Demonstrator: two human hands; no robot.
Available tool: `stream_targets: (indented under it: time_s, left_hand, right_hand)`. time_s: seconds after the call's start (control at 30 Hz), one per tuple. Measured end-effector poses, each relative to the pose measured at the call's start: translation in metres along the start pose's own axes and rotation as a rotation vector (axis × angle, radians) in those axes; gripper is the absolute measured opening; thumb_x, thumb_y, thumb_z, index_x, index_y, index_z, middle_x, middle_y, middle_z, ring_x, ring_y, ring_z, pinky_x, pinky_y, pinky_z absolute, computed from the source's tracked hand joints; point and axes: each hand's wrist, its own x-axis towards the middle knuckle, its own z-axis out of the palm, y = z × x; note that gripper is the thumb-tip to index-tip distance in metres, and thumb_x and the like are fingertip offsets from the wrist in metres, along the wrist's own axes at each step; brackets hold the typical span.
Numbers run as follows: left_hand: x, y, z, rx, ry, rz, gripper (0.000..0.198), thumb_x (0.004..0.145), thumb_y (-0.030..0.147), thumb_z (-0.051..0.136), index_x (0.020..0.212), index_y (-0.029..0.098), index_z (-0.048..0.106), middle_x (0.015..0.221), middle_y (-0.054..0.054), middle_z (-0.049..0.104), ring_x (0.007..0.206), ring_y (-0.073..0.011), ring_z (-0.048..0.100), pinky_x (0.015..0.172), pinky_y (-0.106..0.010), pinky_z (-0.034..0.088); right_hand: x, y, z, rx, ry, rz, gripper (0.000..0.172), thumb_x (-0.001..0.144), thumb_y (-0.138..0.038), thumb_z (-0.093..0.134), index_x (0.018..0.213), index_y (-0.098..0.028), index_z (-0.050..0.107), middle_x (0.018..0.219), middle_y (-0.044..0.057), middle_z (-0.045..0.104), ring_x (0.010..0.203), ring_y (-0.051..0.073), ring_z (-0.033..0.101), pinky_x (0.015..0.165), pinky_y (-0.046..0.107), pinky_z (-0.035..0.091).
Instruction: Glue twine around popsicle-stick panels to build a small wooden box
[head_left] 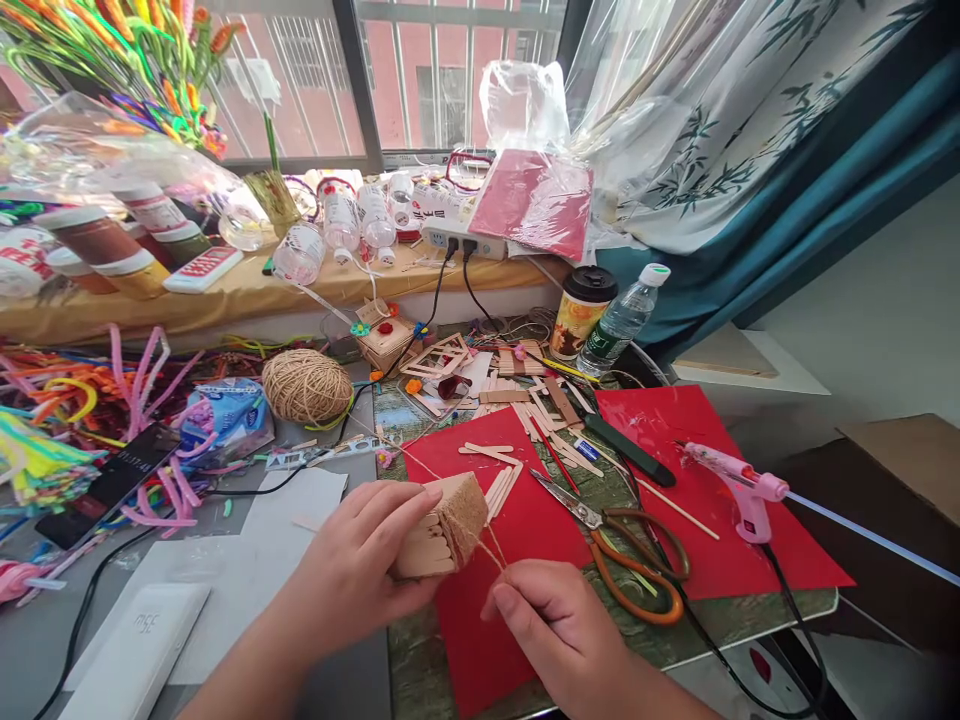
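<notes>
My left hand is wrapped round a small box of craft sticks, held tilted above a red sheet. Twine covers the box's right end in rows. A strand of twine runs from that end to my right hand, whose thumb and forefinger pinch it. Further back on the left sits the ball of twine, with a thin strand leading toward the box. Loose craft sticks lie just behind the box. Scissors with orange-brown handles rest open to the right of my hands.
A pink glue gun lies on another red sheet at the right, its cord hanging over the table edge. A water bottle and a paper cup stand behind. At the left are a white power bank, a phone and pipe cleaners.
</notes>
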Motion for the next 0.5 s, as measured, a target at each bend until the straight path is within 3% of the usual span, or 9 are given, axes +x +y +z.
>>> stream_targets:
  time_s: [0.3,0.5]
  left_hand:
    - [0.0039,0.0010,-0.0020,0.019,-0.022,0.042,0.057,0.093,0.019,0.076,0.146,0.024,0.056,0.132,-0.014,0.069,0.114,-0.0291,0.068,0.097,-0.044,0.055]
    - [0.0018,0.0014,-0.0027,0.027,-0.048,0.021,0.056,0.094,0.020,0.074,0.146,0.027,0.057,0.133,-0.013,0.069,0.116,-0.0292,0.068,0.098,-0.045,0.056]
  right_hand:
    - [0.0004,-0.0045,0.0011,-0.020,-0.035,-0.008,0.054,0.111,-0.047,0.044,0.077,-0.018,0.074,0.068,0.005,0.071,0.065,0.017,0.066,0.063,0.026,0.045]
    - [0.0030,-0.0082,0.0038,-0.023,-0.083,0.003,0.050,0.110,-0.044,0.045,0.072,-0.020,0.067,0.062,0.001,0.061,0.060,0.016,0.058,0.059,0.027,0.041]
